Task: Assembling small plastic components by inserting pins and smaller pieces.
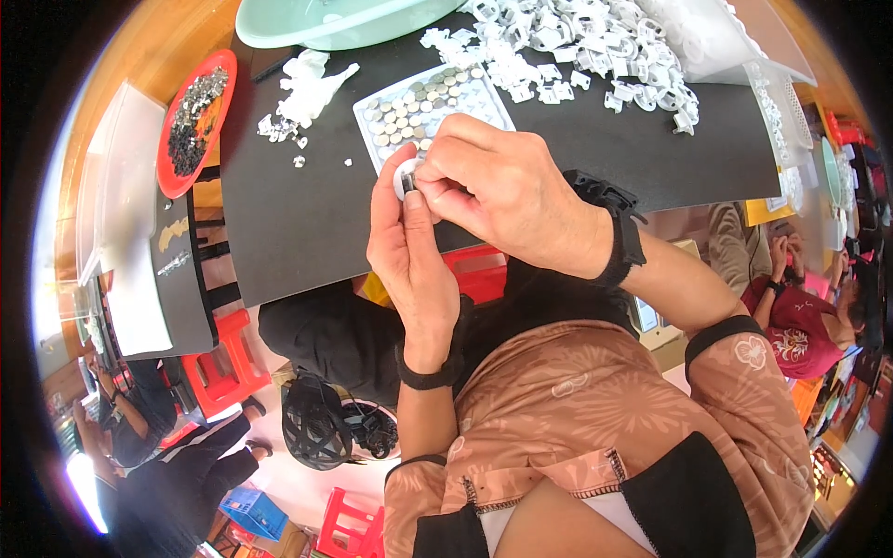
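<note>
white round plastic piece (402, 177) is pinched in the left hand (414, 260), just beside a tray (497, 112) of silver discs (409, 121); the right hand (507, 191), fingers bunched, meets the piece's edge, but what it grips is hidden.

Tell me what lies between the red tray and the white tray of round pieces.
Between the red tray and white tray, the head view shows a thin black item, a crumpled white item and small white parts.

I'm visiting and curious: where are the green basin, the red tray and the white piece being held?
Green basin (372, 33): head view, on its near wall.
Red tray (225, 61): head view, on its upper rim.
White piece (401, 177): head view, on its left side.
</note>
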### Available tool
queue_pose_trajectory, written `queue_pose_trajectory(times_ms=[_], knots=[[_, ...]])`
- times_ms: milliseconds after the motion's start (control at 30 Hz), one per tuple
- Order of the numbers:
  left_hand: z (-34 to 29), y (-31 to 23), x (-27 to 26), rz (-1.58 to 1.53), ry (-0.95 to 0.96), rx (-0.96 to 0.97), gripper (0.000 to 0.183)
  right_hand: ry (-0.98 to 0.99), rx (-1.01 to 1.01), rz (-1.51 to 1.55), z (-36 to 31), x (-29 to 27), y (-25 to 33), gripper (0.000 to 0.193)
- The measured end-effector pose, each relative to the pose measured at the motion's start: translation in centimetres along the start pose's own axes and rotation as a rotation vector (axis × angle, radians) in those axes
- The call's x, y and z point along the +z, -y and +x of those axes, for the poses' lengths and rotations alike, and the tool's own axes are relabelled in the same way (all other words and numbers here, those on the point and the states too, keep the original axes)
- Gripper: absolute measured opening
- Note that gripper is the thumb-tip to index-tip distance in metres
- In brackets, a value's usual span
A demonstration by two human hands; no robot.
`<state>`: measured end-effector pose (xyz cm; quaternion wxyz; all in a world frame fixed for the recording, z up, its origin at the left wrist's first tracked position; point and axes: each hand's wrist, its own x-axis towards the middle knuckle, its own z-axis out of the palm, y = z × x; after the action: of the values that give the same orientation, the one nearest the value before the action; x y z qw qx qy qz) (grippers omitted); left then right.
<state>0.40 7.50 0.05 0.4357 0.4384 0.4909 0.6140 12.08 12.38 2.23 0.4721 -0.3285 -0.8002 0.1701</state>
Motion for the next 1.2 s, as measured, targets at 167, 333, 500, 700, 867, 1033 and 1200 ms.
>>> queue_pose_trajectory(times_ms=[167,333,500,700,867,1033,1200], knots=[[-0.3,-0.1,0.2,-0.001,0.003,-0.007,0.033,0.031,0.057,0.112,0.2,-0.6,-0.6,0.011],[-0.6,-0.4,0.5,0.132,0.015,0.056,0.034,0.179,0.547,0.669,0.9,-1.4,-1.2,0.015],[-0.8,-0.4,0.7,0.131,-0.008,0.076,0.033,0.219,0.573,0.568,1.5,-2.1,-0.7,0.018],[-0.4,-0.2,0.7,-0.096,-0.015,-0.042,0.033,0.166,0.540,0.545,1.1,-1.6,-0.5,0.020],[-0.4,-0.5,0.6,-0.105,-0.038,-0.050,0.034,0.137,0.398,0.379,0.7,-1.6,0.1,0.014],[-0.3,-0.7,0.6,-0.123,-0.019,-0.050,0.035,0.078,0.142,0.088,0.6,-1.7,0.4,0.010],[-0.1,-0.7,0.6,-0.264,-0.045,-0.140,0.033,0.074,0.243,0.198,0.4,-1.4,-0.1,0.011]])
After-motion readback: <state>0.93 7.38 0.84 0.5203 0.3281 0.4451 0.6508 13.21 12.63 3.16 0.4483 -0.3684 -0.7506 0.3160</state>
